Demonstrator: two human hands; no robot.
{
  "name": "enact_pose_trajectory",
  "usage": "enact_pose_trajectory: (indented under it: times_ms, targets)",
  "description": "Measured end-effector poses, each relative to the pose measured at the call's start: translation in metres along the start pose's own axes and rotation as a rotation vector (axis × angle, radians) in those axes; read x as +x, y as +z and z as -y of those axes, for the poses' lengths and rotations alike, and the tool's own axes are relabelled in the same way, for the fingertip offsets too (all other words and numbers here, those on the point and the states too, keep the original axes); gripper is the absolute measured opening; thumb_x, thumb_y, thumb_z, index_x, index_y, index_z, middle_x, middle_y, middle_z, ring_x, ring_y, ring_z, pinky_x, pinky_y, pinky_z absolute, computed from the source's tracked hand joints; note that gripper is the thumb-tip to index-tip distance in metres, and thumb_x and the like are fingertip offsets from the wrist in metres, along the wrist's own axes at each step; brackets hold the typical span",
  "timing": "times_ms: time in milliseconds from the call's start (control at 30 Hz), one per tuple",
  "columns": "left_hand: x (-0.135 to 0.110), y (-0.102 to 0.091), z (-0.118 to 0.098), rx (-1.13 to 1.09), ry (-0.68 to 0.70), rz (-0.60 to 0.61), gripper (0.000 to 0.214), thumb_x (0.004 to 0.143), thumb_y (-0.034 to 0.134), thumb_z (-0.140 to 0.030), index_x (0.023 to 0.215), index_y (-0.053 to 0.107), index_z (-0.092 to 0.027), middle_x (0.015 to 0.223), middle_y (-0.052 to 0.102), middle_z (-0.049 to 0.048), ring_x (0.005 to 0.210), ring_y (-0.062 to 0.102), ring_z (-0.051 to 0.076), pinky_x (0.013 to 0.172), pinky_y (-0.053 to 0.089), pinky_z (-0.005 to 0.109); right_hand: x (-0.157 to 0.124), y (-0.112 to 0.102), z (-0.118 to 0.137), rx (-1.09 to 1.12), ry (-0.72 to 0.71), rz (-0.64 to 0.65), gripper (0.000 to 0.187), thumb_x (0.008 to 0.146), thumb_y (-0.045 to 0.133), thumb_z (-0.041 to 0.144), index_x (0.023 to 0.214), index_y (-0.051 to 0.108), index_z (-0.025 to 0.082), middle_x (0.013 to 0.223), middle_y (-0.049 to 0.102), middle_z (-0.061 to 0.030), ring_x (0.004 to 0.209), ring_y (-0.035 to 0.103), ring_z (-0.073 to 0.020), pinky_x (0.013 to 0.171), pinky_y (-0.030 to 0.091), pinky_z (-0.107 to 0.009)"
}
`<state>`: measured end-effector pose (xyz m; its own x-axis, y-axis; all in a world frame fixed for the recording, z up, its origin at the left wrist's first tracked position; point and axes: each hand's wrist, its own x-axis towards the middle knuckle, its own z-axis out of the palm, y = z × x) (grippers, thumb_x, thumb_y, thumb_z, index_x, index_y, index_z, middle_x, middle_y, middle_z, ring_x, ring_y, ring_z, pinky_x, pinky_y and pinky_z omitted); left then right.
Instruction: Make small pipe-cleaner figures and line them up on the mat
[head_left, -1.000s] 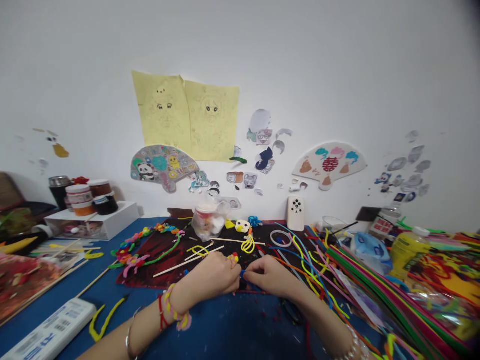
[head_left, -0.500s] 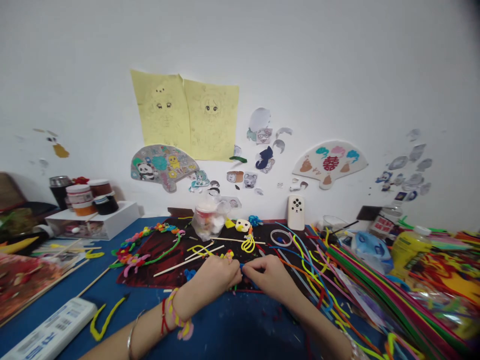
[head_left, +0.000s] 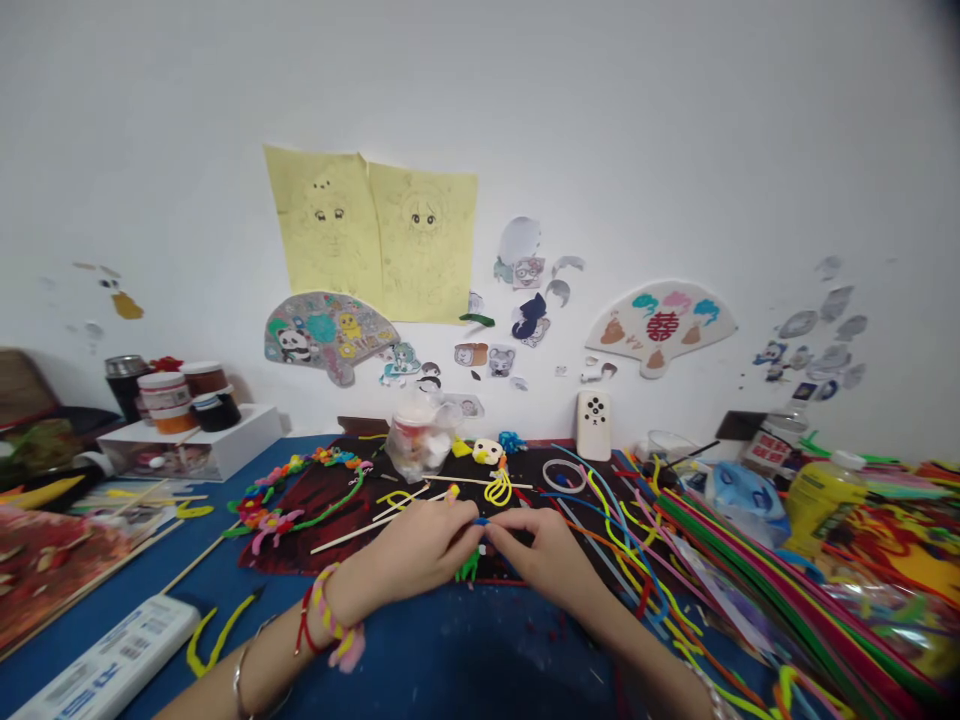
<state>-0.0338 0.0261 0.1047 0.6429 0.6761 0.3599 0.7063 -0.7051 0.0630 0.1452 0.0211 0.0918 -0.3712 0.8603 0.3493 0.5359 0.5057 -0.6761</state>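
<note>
Over the front of the dark mat, my left hand [head_left: 431, 545] and my right hand [head_left: 536, 545] meet, fingertips pinched. Between them shows a short bit of blue pipe cleaner [head_left: 481, 521], both hands gripping it; the rest is hidden by the fingers. A small green fuzzy piece [head_left: 468, 568] sits just below the fingertips; I cannot tell if it is joined to the blue one. Behind my hands lie thin wooden sticks [head_left: 349, 535] and a looped yellow pipe cleaner [head_left: 498, 488] near a pale yellow figure [head_left: 489, 452].
Long colourful pipe cleaners [head_left: 757, 560] spread over the right side, beside a yellow bottle [head_left: 825, 500]. On the left are a flower garland [head_left: 274, 510], a white box [head_left: 112, 660] and paint jars [head_left: 165, 400]. A phone [head_left: 593, 425] leans on the wall behind a clear ring [head_left: 564, 476].
My left hand has turned and flattened, its wrist shifting left. The blue bit between my fingertips has risen slightly, and the green piece below now shows more fully.
</note>
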Motion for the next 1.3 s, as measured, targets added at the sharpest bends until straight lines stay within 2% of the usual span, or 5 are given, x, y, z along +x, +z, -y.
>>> enact_pose_trajectory:
  times_ms: [400,700,933,1133,1300]
  targets:
    - [0.001,0.009,0.006,-0.039,0.026,-0.126,0.024,0.086,0.036,-0.018,0.064,0.045,-0.017,0.054,0.046,-0.0047,0.048,0.039,0.008,0.049,0.027,0.021,-0.001,0.0,0.004,0.032,-0.06,0.093,0.027,0.082,0.043,0.02,0.061,0.061,0.015,0.061,0.059,0.001,0.06,0.051,-0.0115,0.058,0.036,-0.02]
    - [-0.003,0.011,0.005,0.369,0.27,-0.379,0.027,0.088,0.034,-0.02,0.064,0.047,-0.018,0.052,0.044,-0.0017,0.047,0.039,0.011,0.049,0.026,0.025,0.0,0.01,0.007,0.026,-0.062,-0.017,0.03,0.079,0.042,0.014,0.052,0.054,0.014,0.055,0.055,0.0016,0.056,0.048,-0.0103,0.058,0.035,-0.02]
    - [-0.001,0.013,0.014,0.199,0.119,-0.375,0.026,0.088,0.033,-0.02,0.065,0.045,-0.017,0.055,0.047,-0.0013,0.051,0.043,0.011,0.052,0.03,0.025,0.001,0.009,0.004,0.029,-0.109,-0.067,0.021,0.087,0.043,0.029,0.085,0.06,0.017,0.078,0.064,-0.0016,0.071,0.055,-0.0136,0.066,0.039,-0.022]
    - [-0.005,0.011,0.014,0.211,0.205,-0.426,0.022,0.086,0.036,-0.02,0.072,0.052,-0.016,0.059,0.05,0.0008,0.054,0.044,0.013,0.053,0.031,0.026,-0.003,-0.001,0.005,-0.388,-0.373,-0.268,0.023,0.09,0.04,0.024,0.08,0.06,0.017,0.073,0.062,-0.0034,0.071,0.052,-0.0156,0.078,0.038,-0.033]
    - [-0.005,0.002,0.003,-0.308,0.01,-0.353,0.018,0.086,0.042,-0.028,0.085,0.055,-0.016,0.069,0.058,0.0012,0.061,0.05,0.012,0.059,0.038,0.023,-0.005,-0.01,0.002,-0.628,-0.624,-0.443,0.018,0.088,0.046,0.018,0.099,0.06,0.016,0.075,0.065,-0.0032,0.075,0.055,-0.0148,0.088,0.034,-0.038]
